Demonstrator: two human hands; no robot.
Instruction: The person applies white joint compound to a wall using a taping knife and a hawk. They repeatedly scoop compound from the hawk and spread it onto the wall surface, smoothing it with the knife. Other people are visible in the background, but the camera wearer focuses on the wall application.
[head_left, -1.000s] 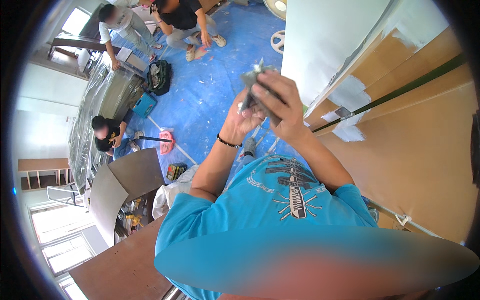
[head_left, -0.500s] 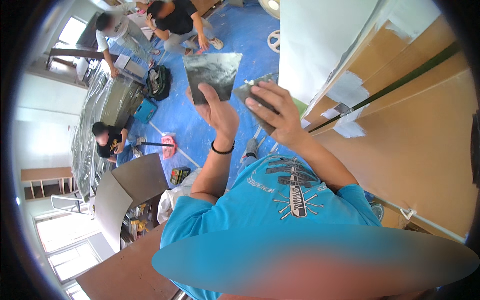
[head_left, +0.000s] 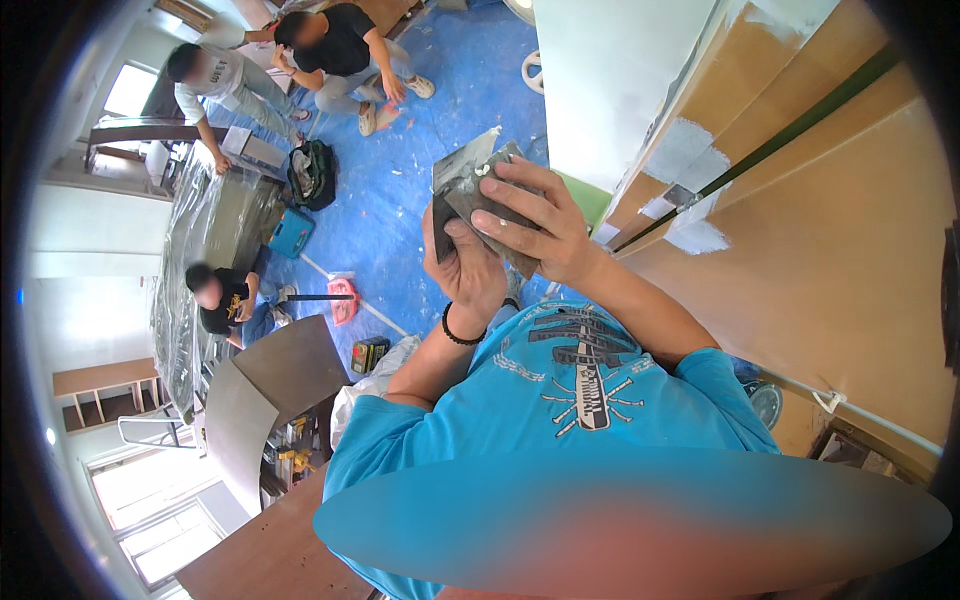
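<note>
A blue floor covering (head_left: pixel 420 190), speckled with white spots, spreads over most of the room below. To the right rises a brown board wall (head_left: pixel 850 260) with white filler patches (head_left: pixel 690 150) along its seams and a dark green strip (head_left: pixel 780 140) running slantwise across it. A white panel (head_left: pixel 610 70) stands above the wall, at the top of the view. On the left, a long surface under clear plastic sheeting (head_left: pixel 200 250) runs down the room, with bent grey sheets (head_left: pixel 270 390) below it.

Two people (head_left: pixel 320 50) crouch at the top of the blue floor, and another person (head_left: pixel 225 305) in a dark top sits by the plastic-covered surface. A dark tool bag (head_left: pixel 312 172) and a small teal case (head_left: pixel 290 232) lie on the floor near them, with a pink object (head_left: pixel 343 298) and a yellow-and-black box (head_left: pixel 368 353) lower down.

The person wears a turquoise printed shirt (head_left: pixel 560 400), and both arms are raised in front of the chest. The right hand (head_left: pixel 545 225) grips a dark filler board (head_left: pixel 500 210) from above, its fingers (head_left: pixel 510 180) spread over the top face. The left hand (head_left: pixel 465 270), with a black wristband (head_left: pixel 458 335), has its fingers closed on a flat grey trowel blade (head_left: pixel 460 175), smeared with white filler, which lies against the board. Both tools sit high in the middle of the view, just left of the wall.
</note>
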